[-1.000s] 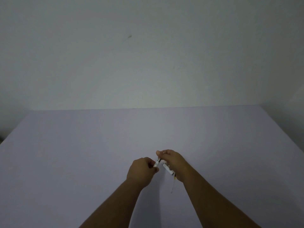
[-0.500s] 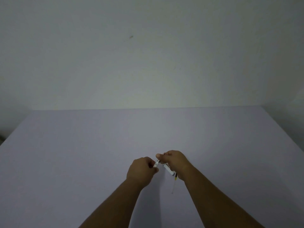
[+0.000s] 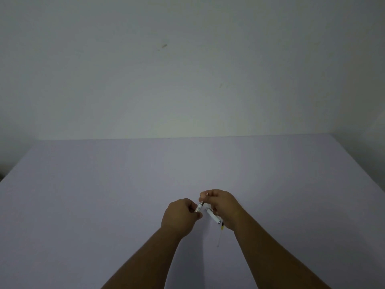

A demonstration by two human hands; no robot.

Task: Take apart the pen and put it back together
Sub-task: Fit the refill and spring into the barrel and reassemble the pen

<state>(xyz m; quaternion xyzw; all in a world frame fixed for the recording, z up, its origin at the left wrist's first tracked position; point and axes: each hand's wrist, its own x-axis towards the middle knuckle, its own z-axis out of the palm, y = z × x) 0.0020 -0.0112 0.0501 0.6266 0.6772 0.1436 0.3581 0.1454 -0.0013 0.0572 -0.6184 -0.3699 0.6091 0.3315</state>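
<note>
Both hands meet low over the table, right of its middle. My left hand (image 3: pixel 180 215) is closed around a short white pen piece (image 3: pixel 200 206) with a metal-looking end pointing up to the right. My right hand (image 3: pixel 224 207) pinches the top of that piece with fingertips and also holds a white pen barrel (image 3: pixel 213 216) slanting down to the right under the palm. A thin refill (image 3: pixel 220 234) with a dark and yellow top hangs down below the right hand. Fingers hide most of each part.
The lilac table (image 3: pixel 104 195) stretches wide around the hands, its far edge meeting a pale wall (image 3: pixel 187 69). The table's right edge runs diagonally at the far right.
The hands stay almost in place. The right fingertips have shifted slightly on the small piece, and the barrel and refill have barely moved.
</note>
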